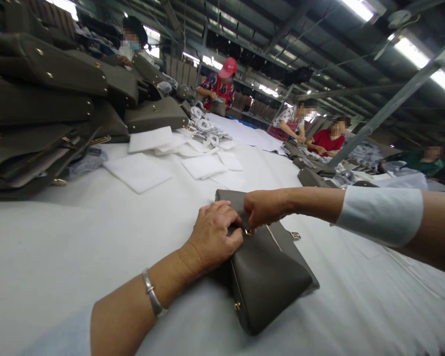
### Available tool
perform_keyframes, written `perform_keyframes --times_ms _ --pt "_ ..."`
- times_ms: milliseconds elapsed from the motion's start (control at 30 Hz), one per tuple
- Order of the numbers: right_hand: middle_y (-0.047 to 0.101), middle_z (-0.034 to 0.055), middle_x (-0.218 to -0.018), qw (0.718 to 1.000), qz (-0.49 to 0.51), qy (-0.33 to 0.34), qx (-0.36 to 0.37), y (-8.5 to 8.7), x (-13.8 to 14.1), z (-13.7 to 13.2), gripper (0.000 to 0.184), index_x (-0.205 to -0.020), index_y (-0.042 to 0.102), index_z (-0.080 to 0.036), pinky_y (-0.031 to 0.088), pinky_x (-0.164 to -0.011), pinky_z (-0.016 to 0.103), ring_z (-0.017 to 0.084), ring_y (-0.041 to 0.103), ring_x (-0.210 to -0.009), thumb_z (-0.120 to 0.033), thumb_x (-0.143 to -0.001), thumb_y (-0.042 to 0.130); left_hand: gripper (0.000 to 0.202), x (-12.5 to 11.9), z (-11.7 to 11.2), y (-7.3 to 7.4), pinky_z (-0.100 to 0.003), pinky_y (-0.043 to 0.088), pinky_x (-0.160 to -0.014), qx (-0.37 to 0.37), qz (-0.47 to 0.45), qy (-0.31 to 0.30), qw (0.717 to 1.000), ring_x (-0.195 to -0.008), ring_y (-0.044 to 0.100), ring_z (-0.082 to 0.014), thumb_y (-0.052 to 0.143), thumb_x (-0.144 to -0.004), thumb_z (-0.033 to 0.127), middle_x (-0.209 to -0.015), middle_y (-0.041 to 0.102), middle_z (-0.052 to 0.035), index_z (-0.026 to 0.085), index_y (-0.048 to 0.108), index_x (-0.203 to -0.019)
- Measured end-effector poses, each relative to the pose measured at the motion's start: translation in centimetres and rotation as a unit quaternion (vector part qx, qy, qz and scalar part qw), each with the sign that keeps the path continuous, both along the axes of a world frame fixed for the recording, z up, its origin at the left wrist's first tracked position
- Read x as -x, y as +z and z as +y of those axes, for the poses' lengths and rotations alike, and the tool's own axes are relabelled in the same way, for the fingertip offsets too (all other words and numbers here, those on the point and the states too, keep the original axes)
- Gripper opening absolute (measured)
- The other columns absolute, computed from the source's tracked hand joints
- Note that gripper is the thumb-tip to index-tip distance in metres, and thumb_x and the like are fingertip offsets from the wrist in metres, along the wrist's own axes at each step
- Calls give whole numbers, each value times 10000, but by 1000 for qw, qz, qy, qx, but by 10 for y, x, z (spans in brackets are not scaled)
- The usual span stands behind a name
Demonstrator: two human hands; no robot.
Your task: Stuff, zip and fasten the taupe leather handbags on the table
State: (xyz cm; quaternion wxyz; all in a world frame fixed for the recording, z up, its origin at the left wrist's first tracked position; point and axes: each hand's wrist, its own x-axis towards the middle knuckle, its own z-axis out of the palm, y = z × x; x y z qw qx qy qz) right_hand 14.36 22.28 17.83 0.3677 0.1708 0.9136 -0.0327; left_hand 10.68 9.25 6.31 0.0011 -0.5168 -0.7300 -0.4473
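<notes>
Dark olive-grey bag with gold studs, white table cover, pale blue sleeves, red cap

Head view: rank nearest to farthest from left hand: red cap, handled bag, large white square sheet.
1. Bag: touching the left hand.
2. White sheet: beyond the hand, to its left.
3. Red cap: far background, top centre.
</notes>
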Motion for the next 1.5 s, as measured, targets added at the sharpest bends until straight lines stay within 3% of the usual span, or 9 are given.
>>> perform_keyframes --times_ms 167,567,833,1000,1133,1267,1333,1400,1500 --pt "434 -53 -431 971 109 -144 157 -14 -33 22 73 -627 529 -164 296 -379 207 83 400 -392 -203 -684 552 132 0 -1 0 -505 320 -1006 -4 -1 13 1000 -1220 472 -279 562 -717 193 -1001 690 -15 239 627 -821" --pt "447 -64 -510 758 420 -346 359 -76 -97 16 119 -682 504 -175 261 -392 191 56 348 -414 -284 -694 550 93 -4 0 2 -517 293 -996 11 -10 22 1000 -1231 457 -275 561 -733 203 -981 691 9 250 614 -793" --pt "435 -42 -576 833 402 -211 318 -55 -123 1 162 -696 542 -156 253 -459 208 71 329 -510 -312 -722 577 102 -4 -1 2 -463 319 -989 7 -1 32 999 -1209 473 -240 553 -715 192 -978 686 37 257 610 -768" --pt "523 -13 -693 835 474 -177 217 -57 -122 9 231 -801 569 -169 340 -522 229 102 425 -582 -383 -754 644 96 -3 -1 2 -456 307 -996 5 -6 32 999 -1216 459 -236 552 -731 199 -978 683 40 259 612 -777" --pt "576 27 -995 869 492 7 52 -60 -112 14 293 -1053 608 -237 397 -693 262 148 524 -801 -326 -783 683 103 -4 -1 1 -454 296 -1005 3 -4 32 999 -1217 454 -233 545 -741 196 -983 682 40 259 613 -784" --pt "547 43 -775 891 422 159 -59 -52 -102 5 219 -794 623 -168 354 -659 284 153 477 -713 -187 -919 444 111 -3 -1 1 -447 294 -1011 -2 -3 32 999 -1206 467 -229 548 -729 189 -979 687 47 261 617 -777" --pt "524 38 -733 896 398 197 1 -42 -105 0 243 -735 595 -158 338 -637 282 144 448 -674 -146 -906 423 113 -2 -1 0 -448 297 -1010 0 2 28 1000 -1201 473 -231 551 -720 185 -974 692 46 260 620 -768" --pt "531 30 -747 889 389 166 178 -33 -116 -2 186 -743 594 -162 350 -639 267 137 465 -687 -202 -894 494 112 0 -1 0 -454 302 -1001 4 5 28 1000 -1192 478 -237 553 -713 186 -978 694 38 259 625 -758" --pt "471 -6 -660 782 450 -76 425 -27 -143 2 283 -696 544 -168 324 -538 234 104 415 -580 -377 -886 554 100 3 -1 -1 -461 310 -992 6 2 35 999 -1177 478 -244 554 -720 197 -978 693 29 258 627 -748"
